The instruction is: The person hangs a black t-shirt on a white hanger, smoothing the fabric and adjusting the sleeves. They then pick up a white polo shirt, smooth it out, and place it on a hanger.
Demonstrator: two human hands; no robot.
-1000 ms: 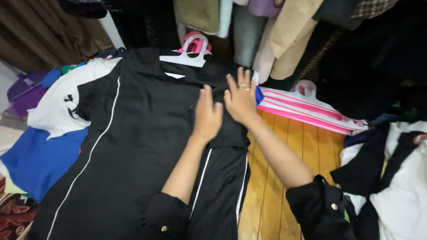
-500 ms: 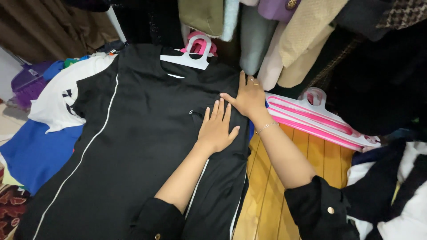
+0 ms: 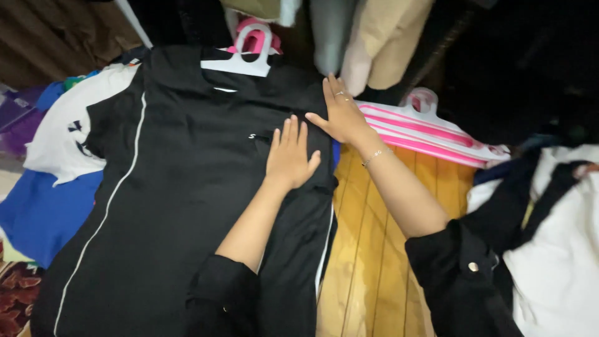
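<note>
Black garment [image 3: 187, 187] lies spread flat on the wooden floor [image 3: 380, 249], collar end away from me and on a white hanger [image 3: 240, 62], with a pink hanger [image 3: 253, 39] just behind that. A thin white stripe runs down each side of it. Left hand [image 3: 290, 156] rests palm-down on the garment's right chest area, fingers spread and straight, holding nothing. Right hand [image 3: 342, 115] lies flat at the garment's right shoulder edge, fingers extended, also gripping nothing; ring and bracelet visible. Compared with a second ago, both hands have slid apart: they were almost overlapping near the shoulder, and now the left sits lower and further in on the cloth while the right has stayed out at the edge. I judge this to be a smoothing stroke, pressing the right side flat, and the fabric under the palms looks fairly even. To the right, a pink-and-white striped hanger [image 3: 430, 134] lies on the floor, just beside the right wrist. A white top [image 3: 62, 137] and blue cloth [image 3: 43, 212] lie partly under the garment's left side. More clothes hang above.
</note>
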